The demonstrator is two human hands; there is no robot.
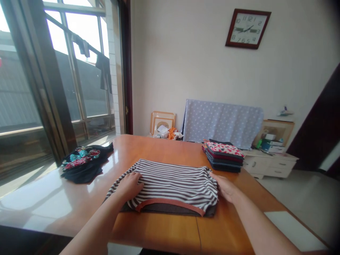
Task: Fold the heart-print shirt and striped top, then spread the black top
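A brown-and-white striped sweater [172, 182] lies in front of me on the wooden table, its rust-coloured ribbed neckline [170, 202] facing me. Dark cloth [172, 209] shows beneath that neckline. My left hand [132, 184] rests on the sweater's left part, palm down with fingers stretched out. At the bunched right edge, my right hand [225, 187] is closed on the striped fabric; some of its fingers are hidden.
Folded clothes [224, 156] are stacked at the table's [159, 230] right rear. A dark garment with a colourful pattern [85, 161] lies in a heap at the left. Beyond stand a cloth-covered object [223, 122] and a white cabinet [271, 164].
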